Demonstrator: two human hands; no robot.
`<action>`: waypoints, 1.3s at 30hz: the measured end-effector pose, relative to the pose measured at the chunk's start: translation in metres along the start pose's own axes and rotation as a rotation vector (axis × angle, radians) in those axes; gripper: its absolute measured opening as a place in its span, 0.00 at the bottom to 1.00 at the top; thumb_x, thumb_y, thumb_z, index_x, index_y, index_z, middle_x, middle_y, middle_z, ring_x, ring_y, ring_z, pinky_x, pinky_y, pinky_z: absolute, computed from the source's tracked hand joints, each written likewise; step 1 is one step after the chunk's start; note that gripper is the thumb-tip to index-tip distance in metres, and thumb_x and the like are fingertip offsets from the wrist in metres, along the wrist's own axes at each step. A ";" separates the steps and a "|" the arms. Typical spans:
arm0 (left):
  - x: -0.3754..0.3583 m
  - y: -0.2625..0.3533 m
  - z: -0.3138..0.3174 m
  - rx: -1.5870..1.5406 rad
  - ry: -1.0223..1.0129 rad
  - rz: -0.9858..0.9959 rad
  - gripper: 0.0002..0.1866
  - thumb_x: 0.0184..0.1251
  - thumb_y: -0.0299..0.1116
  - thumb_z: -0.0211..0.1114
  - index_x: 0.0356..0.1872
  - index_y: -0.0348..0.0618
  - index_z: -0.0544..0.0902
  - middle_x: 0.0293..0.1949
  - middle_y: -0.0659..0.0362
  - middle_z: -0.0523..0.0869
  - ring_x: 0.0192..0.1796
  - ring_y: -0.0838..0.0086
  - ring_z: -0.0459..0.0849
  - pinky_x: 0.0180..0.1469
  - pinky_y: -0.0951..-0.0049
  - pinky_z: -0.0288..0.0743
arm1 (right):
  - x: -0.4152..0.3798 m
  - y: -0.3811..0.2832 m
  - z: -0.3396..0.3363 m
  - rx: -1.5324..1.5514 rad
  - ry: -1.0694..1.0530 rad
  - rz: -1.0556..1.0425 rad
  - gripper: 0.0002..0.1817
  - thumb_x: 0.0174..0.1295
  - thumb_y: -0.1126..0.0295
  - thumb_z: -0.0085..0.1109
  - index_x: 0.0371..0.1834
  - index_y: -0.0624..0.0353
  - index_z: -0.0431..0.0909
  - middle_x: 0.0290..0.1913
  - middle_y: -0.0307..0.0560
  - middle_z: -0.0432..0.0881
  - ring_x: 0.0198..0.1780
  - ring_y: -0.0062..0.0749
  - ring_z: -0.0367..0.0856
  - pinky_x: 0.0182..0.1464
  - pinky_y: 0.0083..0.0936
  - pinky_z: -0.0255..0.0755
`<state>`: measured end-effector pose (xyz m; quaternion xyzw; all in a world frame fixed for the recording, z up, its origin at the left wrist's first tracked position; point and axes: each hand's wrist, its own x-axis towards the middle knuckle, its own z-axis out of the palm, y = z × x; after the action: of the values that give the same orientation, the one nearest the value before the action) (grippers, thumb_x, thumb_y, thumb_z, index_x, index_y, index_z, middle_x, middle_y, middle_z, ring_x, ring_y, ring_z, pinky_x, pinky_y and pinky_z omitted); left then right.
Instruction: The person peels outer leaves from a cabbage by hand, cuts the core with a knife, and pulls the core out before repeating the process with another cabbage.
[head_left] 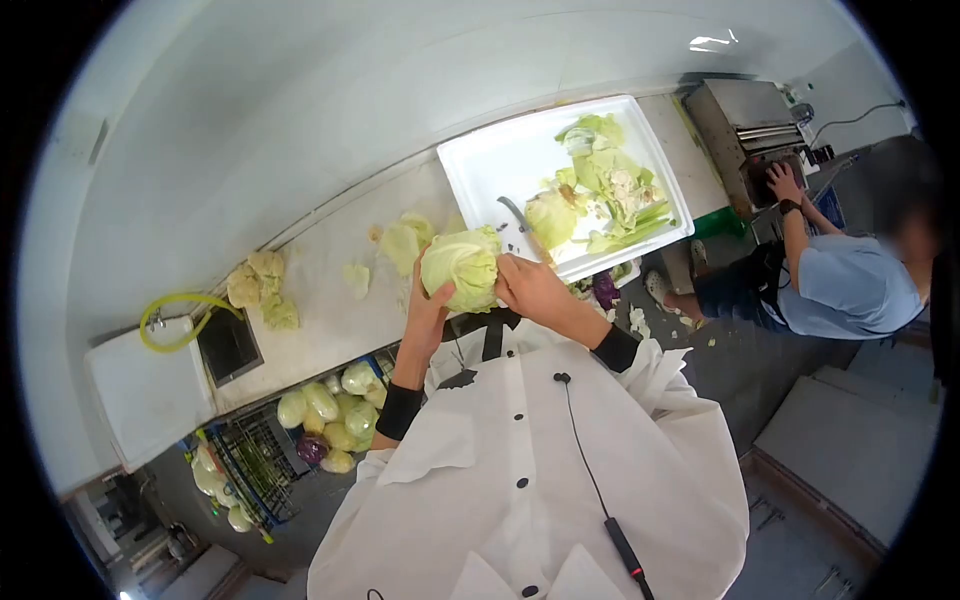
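A pale green cabbage (pixel 462 268) is held up in front of my chest, over the counter's front edge. My left hand (pixel 427 308) cups it from the left and below. My right hand (pixel 533 290) is closed against its right side, fingers bent at the leaves; whether a single leaf is pinched cannot be made out. Just beyond, a knife (pixel 518 217) with a dark curved blade lies in a white tray (pixel 480 160), its handle toward me. Loose cabbage leaves and trimmings (pixel 610 175) are heaped in the tray's right part. More loose leaves (pixel 405 240) lie on the counter to the left.
Cauliflower-like heads (pixel 260 285) lie by a sink (pixel 230 345) with a yellow hose (pixel 150 335). Below the counter stand wrapped vegetables (pixel 335 415) and a blue crate (pixel 260 460). At right, a person in a light blue shirt (pixel 850 285) touches a metal machine (pixel 740 120). Scraps litter the floor.
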<state>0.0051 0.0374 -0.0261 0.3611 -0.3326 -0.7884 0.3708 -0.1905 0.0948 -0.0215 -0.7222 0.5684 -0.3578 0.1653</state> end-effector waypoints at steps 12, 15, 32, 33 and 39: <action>0.017 -0.005 -0.028 0.246 -0.077 0.012 0.44 0.58 0.30 0.69 0.73 0.45 0.54 0.67 0.54 0.66 0.68 0.66 0.67 0.68 0.65 0.65 | -0.020 -0.004 0.052 0.281 0.223 0.418 0.06 0.62 0.77 0.52 0.28 0.66 0.69 0.19 0.55 0.73 0.22 0.45 0.79 0.26 0.34 0.71; 0.016 -0.018 -0.039 0.001 -0.093 -0.114 0.42 0.60 0.34 0.68 0.73 0.44 0.54 0.67 0.55 0.66 0.69 0.65 0.67 0.69 0.63 0.65 | -0.047 0.028 0.074 0.653 0.396 0.714 0.10 0.66 0.74 0.48 0.27 0.66 0.68 0.18 0.49 0.75 0.21 0.32 0.81 0.27 0.28 0.73; 0.015 0.000 -0.013 0.019 -0.050 -0.043 0.46 0.61 0.52 0.66 0.75 0.46 0.52 0.70 0.53 0.65 0.69 0.61 0.68 0.68 0.55 0.64 | -0.039 0.067 0.025 1.205 0.067 0.795 0.31 0.75 0.46 0.36 0.72 0.54 0.61 0.63 0.51 0.74 0.58 0.33 0.78 0.54 0.33 0.77; 0.009 0.007 -0.004 0.261 -0.038 0.178 0.55 0.54 0.47 0.75 0.76 0.45 0.48 0.69 0.52 0.65 0.68 0.61 0.70 0.68 0.56 0.65 | -0.025 0.041 0.021 1.396 0.030 0.781 0.33 0.75 0.44 0.34 0.74 0.54 0.56 0.67 0.50 0.69 0.63 0.34 0.73 0.58 0.34 0.74; 0.007 0.034 0.018 1.246 -0.201 0.611 0.71 0.33 0.40 0.86 0.76 0.42 0.41 0.74 0.51 0.55 0.74 0.58 0.57 0.70 0.57 0.61 | 0.013 0.003 0.037 1.734 0.040 0.799 0.35 0.74 0.42 0.30 0.76 0.54 0.51 0.72 0.47 0.62 0.71 0.36 0.63 0.70 0.38 0.61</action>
<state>-0.0014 0.0191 0.0083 0.3218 -0.8420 -0.3408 0.2671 -0.1650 0.0758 -0.0450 -0.0943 0.3126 -0.5838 0.7434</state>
